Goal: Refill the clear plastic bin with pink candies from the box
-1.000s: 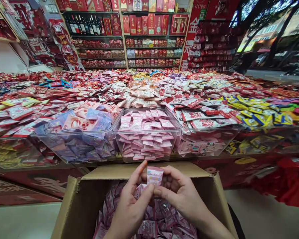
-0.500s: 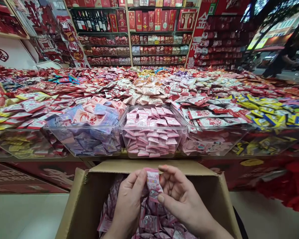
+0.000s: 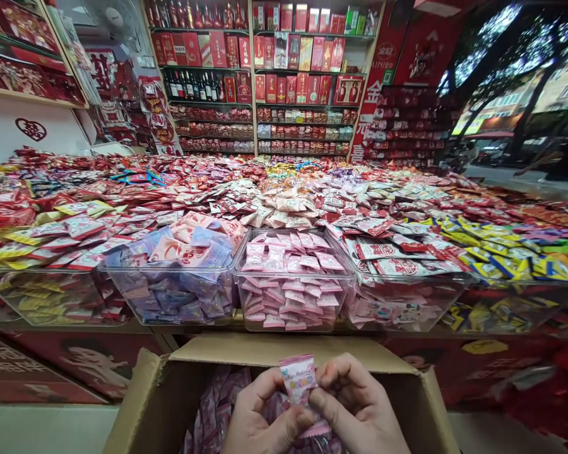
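Note:
A small pink wrapped candy (image 3: 299, 378) is held upright over an open cardboard box (image 3: 137, 394). My left hand (image 3: 265, 413) pinches its left side, the thumb across the lower front. On the other side, the thumb and curled fingers of my right hand (image 3: 355, 403) grip its right edge. Many similar pink packets (image 3: 211, 416) lie inside the box below, partly hidden by my hands. Straight ahead stands a clear bin (image 3: 293, 275) filled with light pink packets.
Clear bins of purple (image 3: 180, 296), red-and-white (image 3: 407, 268) and yellow-blue packets (image 3: 506, 252) line the counter edge. Candy heaps spread behind them. Shelves (image 3: 253, 75) with bottles and red boxes stand at the back. A dark figure (image 3: 565, 161) shows at far right.
The view has tilted up, so the bins and shelves sit lower in the picture. The candy's printed front now faces me more squarely, and my right fingers have closed onto its edge.

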Tool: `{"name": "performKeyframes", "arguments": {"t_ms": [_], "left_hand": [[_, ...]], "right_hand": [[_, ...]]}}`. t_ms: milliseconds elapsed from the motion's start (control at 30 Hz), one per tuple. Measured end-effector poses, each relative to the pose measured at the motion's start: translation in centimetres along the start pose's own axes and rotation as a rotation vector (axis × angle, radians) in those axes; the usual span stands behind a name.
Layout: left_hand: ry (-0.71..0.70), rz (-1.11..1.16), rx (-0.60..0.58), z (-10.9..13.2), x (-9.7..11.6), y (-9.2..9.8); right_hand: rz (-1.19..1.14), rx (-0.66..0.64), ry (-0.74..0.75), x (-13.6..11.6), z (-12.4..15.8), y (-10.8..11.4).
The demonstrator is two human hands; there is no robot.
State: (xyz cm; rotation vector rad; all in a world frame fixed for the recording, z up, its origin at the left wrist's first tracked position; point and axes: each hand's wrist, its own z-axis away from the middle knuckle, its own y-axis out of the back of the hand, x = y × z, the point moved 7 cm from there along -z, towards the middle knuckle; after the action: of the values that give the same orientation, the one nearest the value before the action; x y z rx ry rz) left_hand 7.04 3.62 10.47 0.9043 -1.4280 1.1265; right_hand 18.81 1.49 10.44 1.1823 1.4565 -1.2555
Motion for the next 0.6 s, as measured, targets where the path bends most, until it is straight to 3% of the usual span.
{"name": "performKeyframes", "arguments": {"t_ms": [100, 200, 300, 400, 500, 600], "left_hand": [[0.019, 0.010, -0.018, 0.1, -0.3, 0.3], [0.027, 0.136, 0.086, 0.5, -0.2, 0.9], [-0.012, 0.270, 0.215, 1.0, 0.5, 1.3], [-0.047, 0.283, 0.281, 1.0, 1.0, 1.4], [-0.006, 0.334, 0.271, 0.8, 0.6, 1.2], [0.025, 0.436, 0.224, 0.5, 0.1, 1.2]], "right_hand": [[0.060, 0.012, 0.023, -0.3, 0.1, -0.2], [0.186, 0.014, 0.125, -2.2, -0.1, -0.6], [0.334, 0.082, 0.340, -7.0, -1.9, -0.3], [0.482, 0.209, 0.466, -12.1, -6.4, 0.9], [0.727, 0.184, 0.344, -13.6, -12.7, 1.4], [1.041, 0.114, 0.161, -12.0, -17.0, 1.5]]}}
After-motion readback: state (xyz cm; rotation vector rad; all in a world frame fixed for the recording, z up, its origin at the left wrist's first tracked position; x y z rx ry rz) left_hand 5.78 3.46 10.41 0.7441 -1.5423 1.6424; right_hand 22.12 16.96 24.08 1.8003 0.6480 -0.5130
